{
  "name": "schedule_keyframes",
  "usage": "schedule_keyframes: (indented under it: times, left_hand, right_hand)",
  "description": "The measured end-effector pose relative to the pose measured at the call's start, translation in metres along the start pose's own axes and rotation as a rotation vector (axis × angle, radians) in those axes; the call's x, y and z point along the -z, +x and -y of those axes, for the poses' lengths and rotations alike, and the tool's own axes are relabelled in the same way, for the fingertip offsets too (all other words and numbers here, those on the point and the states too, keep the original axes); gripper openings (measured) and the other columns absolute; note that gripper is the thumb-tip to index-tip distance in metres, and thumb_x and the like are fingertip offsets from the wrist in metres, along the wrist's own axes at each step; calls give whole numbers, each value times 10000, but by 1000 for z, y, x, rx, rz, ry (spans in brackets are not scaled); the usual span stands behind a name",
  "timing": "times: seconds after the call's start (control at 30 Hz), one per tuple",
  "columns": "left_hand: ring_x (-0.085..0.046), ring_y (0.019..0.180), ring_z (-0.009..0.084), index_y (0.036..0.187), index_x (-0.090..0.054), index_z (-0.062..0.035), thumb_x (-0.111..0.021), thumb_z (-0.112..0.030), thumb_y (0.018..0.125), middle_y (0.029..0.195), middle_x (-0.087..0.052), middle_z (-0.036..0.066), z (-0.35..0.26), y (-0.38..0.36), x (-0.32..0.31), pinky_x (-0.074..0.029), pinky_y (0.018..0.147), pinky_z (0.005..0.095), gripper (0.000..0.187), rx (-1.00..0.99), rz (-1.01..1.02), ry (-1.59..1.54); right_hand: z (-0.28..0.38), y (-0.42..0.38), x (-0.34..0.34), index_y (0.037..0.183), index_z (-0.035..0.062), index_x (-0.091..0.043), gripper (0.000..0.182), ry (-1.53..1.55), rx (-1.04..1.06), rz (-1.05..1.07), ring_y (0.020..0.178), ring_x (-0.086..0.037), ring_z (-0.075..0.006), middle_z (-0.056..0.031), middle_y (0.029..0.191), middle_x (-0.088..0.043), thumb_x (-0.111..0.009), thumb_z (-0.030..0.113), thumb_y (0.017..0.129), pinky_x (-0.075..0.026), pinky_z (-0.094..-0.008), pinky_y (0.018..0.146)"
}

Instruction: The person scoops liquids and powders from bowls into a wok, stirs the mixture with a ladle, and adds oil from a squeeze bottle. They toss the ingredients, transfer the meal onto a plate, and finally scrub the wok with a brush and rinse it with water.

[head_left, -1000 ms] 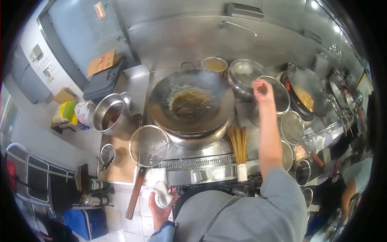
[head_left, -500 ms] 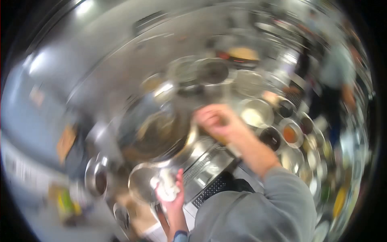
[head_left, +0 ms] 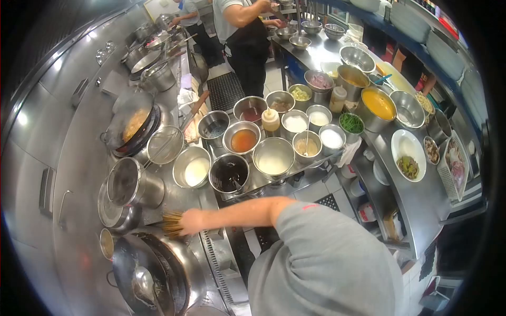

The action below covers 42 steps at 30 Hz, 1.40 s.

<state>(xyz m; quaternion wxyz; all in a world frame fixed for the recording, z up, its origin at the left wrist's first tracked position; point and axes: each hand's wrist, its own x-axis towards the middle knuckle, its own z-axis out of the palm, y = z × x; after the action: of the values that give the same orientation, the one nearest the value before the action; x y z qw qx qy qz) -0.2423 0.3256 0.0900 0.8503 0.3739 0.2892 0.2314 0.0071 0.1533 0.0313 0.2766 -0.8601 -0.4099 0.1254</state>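
Observation:
My right hand (head_left: 193, 221) is stretched out to the left over the stove counter, its fingers wrapped round a bamboo wok brush (head_left: 173, 224). The bristly sticks of the brush point away from the hand, beside a tall steel pot (head_left: 153, 190). Below and left of the hand, a dark wok (head_left: 122, 263) sits on its burner, with a metal ladle (head_left: 143, 280) lying in it. My left hand is out of the frame.
Steel bowls of sauces and powders, such as a dark sauce (head_left: 230, 171), crowd the counter beyond my arm. A second wok (head_left: 117, 113) holds food. Another person (head_left: 245, 47) stands at the back. A white oval dish (head_left: 407, 142) rests on the right counter.
The view has swung right and cleared of blur. My right hand, earlier over the wok, is now at the brush. My left hand, with a white cloth, has left the view.

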Motion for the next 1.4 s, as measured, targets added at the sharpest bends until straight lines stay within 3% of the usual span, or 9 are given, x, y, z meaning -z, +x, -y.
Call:
schedule_keyframes:
  times: [0.13,0.33,0.5,0.57,0.77,1.03,1.17,1.27,1.4]
  left_hand:
    - [-478,1187,310,1344,-427,8,-652,-224,839,1319,-456,192,-14,-17,37,-423,985,425,600,-94,-126,333]
    - [-573,1104,271,1377,-378,19,-653,-144,842,1251,-538,154,-20,-91,102,-487,934,373,624,-242,-332,567]
    - [-605,685,166,1094,-598,-52,-582,-313,917,872,-639,77,-33,-98,17,-474,523,253,316,-220,-597,-109]
    - [-550,669,193,1148,-565,-35,-564,-345,914,873,-605,137,-42,-98,34,-467,533,267,388,-68,-52,-444]
    - [-447,785,174,1162,-509,50,-561,-313,893,952,-395,114,-32,-105,-8,-473,592,261,455,-115,195,-1202]
    - [-445,783,163,1086,-552,62,-615,-287,853,879,-414,69,-23,-115,-2,-475,593,258,424,-202,271,-1461]
    - [-435,793,163,1045,-606,-16,-627,-266,852,871,-451,67,-21,-120,-1,-471,596,244,316,-231,296,-1574]
    - [-433,790,159,1024,-612,-35,-630,-247,844,872,-490,66,-13,-117,10,-461,553,224,279,-252,312,-1600]
    - [-447,764,155,992,-619,-66,-591,-244,873,824,-537,33,-10,-117,15,-446,512,214,215,-313,271,-1489]
  right_hand:
    - [-94,-10,-31,1047,28,-676,537,54,-174,290,936,-658,-353,-196,950,-686,-695,463,732,-523,-435,830]
    - [-106,6,-53,1454,19,-221,993,51,-10,411,1031,-615,-367,-237,1123,-624,-740,324,663,-492,-422,899]
    - [-102,-1,-15,1384,-13,-417,732,573,-129,369,922,-624,-198,-144,1117,-632,-674,193,730,-502,-302,789]
    - [-70,-22,16,1363,-8,-457,657,1067,-355,253,845,-626,-177,-120,1106,-627,-606,110,733,-506,-288,707]
    - [37,41,93,1441,18,-310,826,1252,202,434,674,-627,-186,-145,963,-620,-666,234,728,-528,-296,516]
    - [195,108,73,1483,107,-277,788,769,409,715,716,-595,-139,-99,995,-596,-679,88,806,-513,-288,553]
    - [194,181,-5,1431,122,-416,710,134,888,670,811,-663,-226,-101,1117,-639,-700,172,782,-551,-341,672]
    - [235,179,-7,1364,179,-509,638,-459,613,605,989,-652,-303,-163,1133,-659,-703,213,758,-494,-383,898]
    - [243,167,-8,1347,175,-522,665,-600,856,425,1038,-615,-366,-196,1145,-638,-709,260,715,-484,-432,913]
